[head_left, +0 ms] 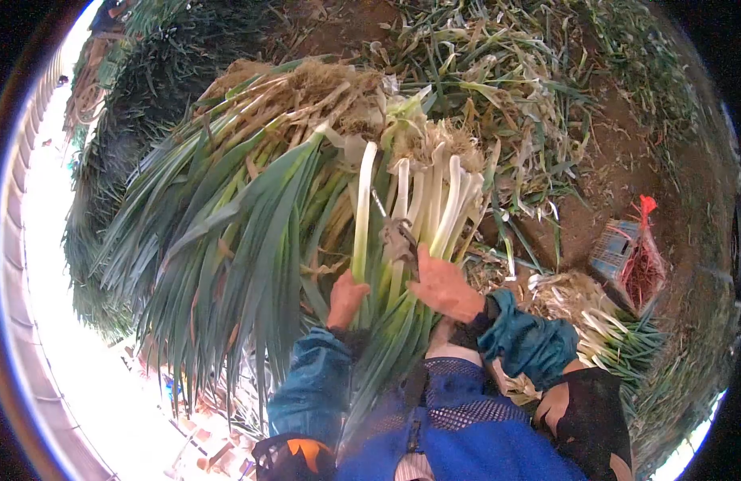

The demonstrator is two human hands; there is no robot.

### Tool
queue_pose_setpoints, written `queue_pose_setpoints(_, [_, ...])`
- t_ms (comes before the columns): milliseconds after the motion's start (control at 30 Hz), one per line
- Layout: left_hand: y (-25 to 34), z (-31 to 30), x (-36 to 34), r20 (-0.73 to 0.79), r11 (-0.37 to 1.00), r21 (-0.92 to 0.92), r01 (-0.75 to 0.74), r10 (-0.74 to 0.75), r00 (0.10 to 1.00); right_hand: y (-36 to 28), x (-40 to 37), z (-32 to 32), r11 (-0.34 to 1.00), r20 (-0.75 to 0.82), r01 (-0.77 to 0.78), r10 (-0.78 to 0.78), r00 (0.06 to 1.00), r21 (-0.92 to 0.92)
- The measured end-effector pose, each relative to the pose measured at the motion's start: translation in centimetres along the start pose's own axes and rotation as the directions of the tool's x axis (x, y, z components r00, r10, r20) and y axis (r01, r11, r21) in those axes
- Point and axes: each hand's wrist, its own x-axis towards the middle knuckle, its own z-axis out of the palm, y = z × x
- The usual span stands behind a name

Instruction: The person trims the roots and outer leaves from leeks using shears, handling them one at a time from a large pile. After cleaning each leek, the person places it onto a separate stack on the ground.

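Observation:
My left hand [348, 300] is closed around one leek [364, 210], its pale white shank upright and its green leaves hanging down. Beside it, my right hand [446, 289] lies closed over a bunch of white-shanked leeks [450, 204]; some of its fingers are hidden. A grey and dark metal tool [398, 238] with a thin shiny end sits against the shanks just above my right hand; I cannot make out its kind. To the left, a large heap of leeks [250, 200] has long leaves and brown, earthy roots.
Stripped leaves and peelings [506, 104] cover the ground ahead. On the right lie a smaller bundle of leeks [603, 321] and a red mesh bag [641, 264] beside a bluish crate-like object [615, 248]. Dark green plants [158, 104] stand at the far left.

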Motion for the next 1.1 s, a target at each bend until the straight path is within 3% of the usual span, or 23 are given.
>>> queue_pose_setpoints(33, [0.1,0.1,-0.4,-0.005,0.999,-0.041,0.008,-0.008,1.000,-1.4,1.0,-1.8,0.994,-0.012,-0.111,0.111,0.994,-0.003])
queue_pose_setpoints(167, [-0.1,1.2,-1.9,-0.003,0.989,-0.144,-0.033,0.033,0.999,2.7,6.3,-2.0,0.999,-0.114,-0.034,0.033,0.993,-0.007])
queue_pose_setpoints(267, [1.9,1.2,-4.6,-0.100,0.997,0.008,-0.072,0.072,0.992,1.8,6.8,-3.7,0.993,-0.161,-0.113,0.105,0.981,-0.042])
queue_pose_setpoints(300, [2.0,1.1,-5.4,-0.110,0.984,-0.033,-0.175,0.170,0.979,0.9,5.7,-5.0,0.988,-0.170,-0.152,0.146,0.975,-0.025])
queue_pose_setpoints(367, [5.0,0.5,-6.2,-0.058,0.996,-0.006,-0.091,0.090,0.994,-0.3,2.7,-7.1,0.982,-0.237,-0.190,0.188,0.953,0.013])
queue_pose_setpoints(467, [5.7,3.6,-5.5,-0.048,0.986,0.151,-0.067,0.075,0.996,2.0,-1.1,-6.1,0.998,-0.304,-0.066,0.060,0.951,-0.010])
queue_pose_setpoints(500, [5.2,4.9,-4.9,-0.053,0.971,0.228,-0.076,0.091,0.994,0.1,-1.9,-7.3,0.968,-0.101,-0.252,0.248,0.963,-0.023])
queue_pose_setpoints(600, [4.1,6.8,-4.2,-0.084,0.967,0.243,-0.072,0.095,0.992,4.6,-2.5,-3.6,0.979,-0.164,-0.177,0.159,0.974,-0.099])
queue_pose_setpoints(633, [4.3,6.8,-4.2,-0.079,0.963,0.267,-0.043,0.066,0.995,5.9,-1.9,-4.3,0.977,-0.122,-0.213,0.210,0.970,-0.016])
queue_pose_setpoints(733, [5.1,6.6,-4.0,-0.075,0.946,0.325,0.004,0.021,0.997,9.6,-0.1,-4.0,0.957,-0.315,-0.273,0.230,0.921,-0.098])
queue_pose_setpoints(867, [3.9,7.2,-3.8,-0.082,0.957,0.289,-0.033,0.059,0.995,8.3,-0.8,-4.0,0.980,-0.190,-0.176,0.157,0.969,-0.089])
queue_pose_setpoints(1100, [5.6,5.5,-4.3,-0.084,0.948,0.317,0.012,0.015,0.996,11.7,5.7,-5.9,0.917,-0.303,-0.398,0.377,0.875,-0.007])
